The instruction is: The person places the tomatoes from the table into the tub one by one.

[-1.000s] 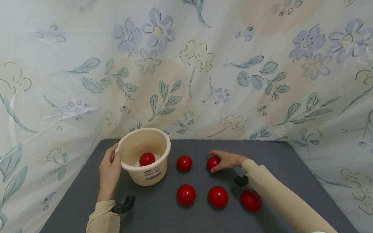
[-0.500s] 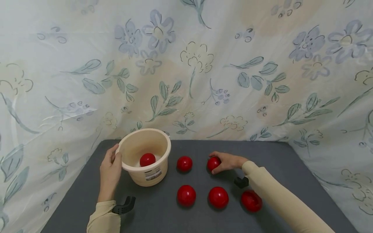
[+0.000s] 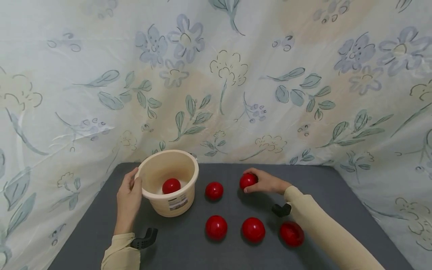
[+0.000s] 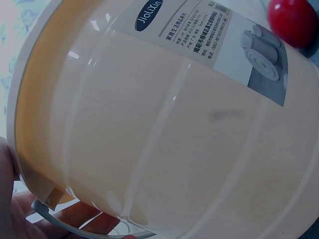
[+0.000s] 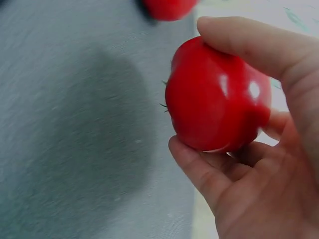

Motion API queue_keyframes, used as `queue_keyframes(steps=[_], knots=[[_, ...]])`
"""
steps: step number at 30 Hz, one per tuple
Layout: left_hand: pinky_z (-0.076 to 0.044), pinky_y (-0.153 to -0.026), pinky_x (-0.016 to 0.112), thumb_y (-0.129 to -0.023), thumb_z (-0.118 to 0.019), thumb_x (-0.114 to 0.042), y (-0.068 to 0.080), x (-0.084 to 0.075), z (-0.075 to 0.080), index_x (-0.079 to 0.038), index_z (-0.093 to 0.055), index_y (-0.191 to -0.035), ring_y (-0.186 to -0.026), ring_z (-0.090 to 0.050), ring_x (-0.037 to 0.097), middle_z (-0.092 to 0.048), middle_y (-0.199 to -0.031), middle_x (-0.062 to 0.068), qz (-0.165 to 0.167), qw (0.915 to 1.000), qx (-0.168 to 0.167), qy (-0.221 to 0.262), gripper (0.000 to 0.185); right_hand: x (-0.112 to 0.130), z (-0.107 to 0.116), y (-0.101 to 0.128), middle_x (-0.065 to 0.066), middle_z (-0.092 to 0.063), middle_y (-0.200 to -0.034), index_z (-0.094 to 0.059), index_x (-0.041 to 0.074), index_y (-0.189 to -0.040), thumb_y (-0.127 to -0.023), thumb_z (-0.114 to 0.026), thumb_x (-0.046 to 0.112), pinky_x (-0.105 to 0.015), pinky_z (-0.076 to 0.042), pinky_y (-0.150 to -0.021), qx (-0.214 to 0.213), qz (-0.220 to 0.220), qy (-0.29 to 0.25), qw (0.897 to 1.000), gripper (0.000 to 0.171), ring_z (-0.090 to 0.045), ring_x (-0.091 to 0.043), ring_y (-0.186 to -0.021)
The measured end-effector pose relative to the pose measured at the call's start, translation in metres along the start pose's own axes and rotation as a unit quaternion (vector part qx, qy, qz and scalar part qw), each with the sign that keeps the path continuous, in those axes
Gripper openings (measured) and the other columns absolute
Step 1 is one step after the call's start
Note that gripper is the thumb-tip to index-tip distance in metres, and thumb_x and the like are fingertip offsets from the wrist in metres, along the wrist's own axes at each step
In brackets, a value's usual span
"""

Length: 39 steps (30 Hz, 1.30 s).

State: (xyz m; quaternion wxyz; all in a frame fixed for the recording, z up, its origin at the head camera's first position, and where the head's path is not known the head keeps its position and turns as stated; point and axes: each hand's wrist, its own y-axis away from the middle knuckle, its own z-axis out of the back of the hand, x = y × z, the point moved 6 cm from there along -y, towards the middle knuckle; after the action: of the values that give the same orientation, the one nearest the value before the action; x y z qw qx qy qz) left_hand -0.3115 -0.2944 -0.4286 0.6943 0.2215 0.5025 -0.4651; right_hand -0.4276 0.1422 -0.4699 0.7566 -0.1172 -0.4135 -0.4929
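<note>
- Right hand (image 3: 266,182) grips a red tomato (image 3: 248,180): thumb over the top, fingers curled underneath. The right wrist view shows the tomato (image 5: 217,97) clear of the grey mat (image 5: 75,124), with its shadow separate below, so it looks lifted, not resting.
- Left hand (image 3: 129,197) is on the near-left side of the cream bucket (image 3: 168,202), thumb at the rim, fingers wrapped round the wall. My read: it's bracing the bucket so it doesn't slide or tip.
- The left wrist view is filled by the bucket wall (image 4: 164,139) and its printed label (image 4: 219,45); fingertips and part of a wire handle (image 4: 55,219) show at the lower edge.
- One tomato in the bucket (image 3: 171,186) sits on the bottom, just right of the left hand.
- A loose tomato (image 3: 214,191) lies between the two hands, close to the bucket.
- Three more tomatoes (image 3: 253,229) lie in a row nearer the person than the right hand; the rightmost (image 3: 291,233) is just beside the right forearm.
- Spacing between them looks deliberate: each can be gripped without bumping a neighbour.
- Floral cloth (image 3: 216,75) hangs behind both hands.
</note>
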Motion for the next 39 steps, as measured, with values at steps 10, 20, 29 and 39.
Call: queue_keyframes(steps=[10, 20, 29, 39], knots=[[-0.042, -0.066, 0.018, -0.106, -0.039, -0.034, -0.002, 0.001, 0.003, -0.02, -0.048, -0.152, -0.076, -0.054, 0.001, -0.069, -0.123, 0.018, -0.006, 0.9999, -0.005, -0.008, 0.049, 0.023, 0.03, 0.001, -0.013, -0.049, -0.146, -0.036, 0.018, -0.154, -0.087, -0.077, 0.043, -0.051, -0.051, -0.104, -0.086, -0.011, -0.099, 0.991, 0.083, -0.048, -0.034, -0.131], [-0.042, -0.069, 0.017, -0.106, -0.038, -0.036, -0.003, 0.002, 0.003, -0.02, -0.047, -0.153, -0.08, -0.054, 0.003, -0.068, -0.125, 0.019, 0.0, 0.9999, -0.002, -0.011, 0.05, 0.048, 0.065, 0.005, -0.012, -0.05, -0.146, -0.041, 0.019, -0.15, -0.087, -0.077, 0.045, -0.047, -0.051, -0.103, -0.174, 0.005, -0.154, 0.973, 0.077, -0.046, -0.033, -0.132], [-0.042, -0.067, 0.019, -0.106, -0.038, -0.036, -0.002, 0.002, 0.003, -0.021, -0.048, -0.152, -0.075, -0.053, 0.006, -0.068, -0.111, 0.017, -0.001, 1.0, -0.004, -0.009, 0.049, 0.076, 0.091, 0.008, -0.007, -0.039, -0.158, -0.029, 0.021, -0.159, -0.091, -0.074, 0.039, -0.054, -0.045, -0.112, -0.255, 0.063, -0.211, 0.941, 0.084, -0.037, -0.032, -0.142], [-0.041, -0.071, 0.013, -0.107, -0.038, -0.035, -0.004, -0.001, -0.001, -0.018, -0.047, -0.152, -0.095, -0.06, 0.02, -0.066, -0.134, 0.019, -0.013, 0.9999, 0.002, 0.003, 0.049, 0.1, 0.092, 0.006, -0.008, -0.046, -0.152, -0.038, 0.022, -0.154, -0.089, -0.076, 0.042, -0.05, -0.05, -0.107, -0.264, 0.057, -0.184, 0.945, 0.078, -0.044, -0.031, -0.137]])
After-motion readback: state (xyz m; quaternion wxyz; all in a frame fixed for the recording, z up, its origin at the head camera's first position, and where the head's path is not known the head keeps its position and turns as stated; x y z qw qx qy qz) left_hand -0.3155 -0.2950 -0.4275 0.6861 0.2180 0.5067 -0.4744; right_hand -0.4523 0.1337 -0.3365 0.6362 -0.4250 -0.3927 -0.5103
